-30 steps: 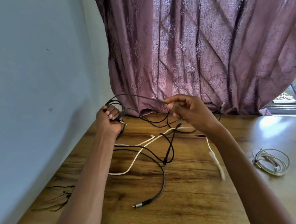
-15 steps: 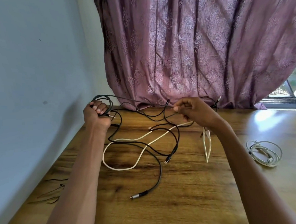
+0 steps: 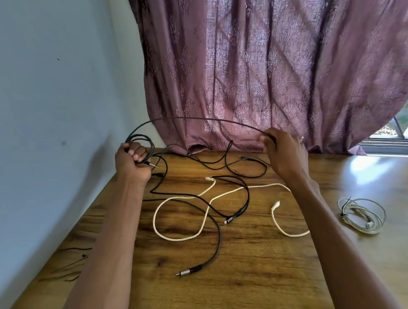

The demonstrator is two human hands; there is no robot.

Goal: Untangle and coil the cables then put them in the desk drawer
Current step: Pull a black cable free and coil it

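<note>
Worktop: white cable and black leads lie loose, now spread wider.
Coiled cable: tied, at right.
Left hand: fist grips black coil.
Right hand: pinches black cable, drawn farther right into a raised arc; another loop looks ready.

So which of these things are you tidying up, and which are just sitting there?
Part of the job:
- black cable, stretched between left hand and right hand
- white cable, loose on the desk
- black cable with the silver plug
- coiled pale cable, already tied

Just lying about:
- thin black ties
- curtain
</note>
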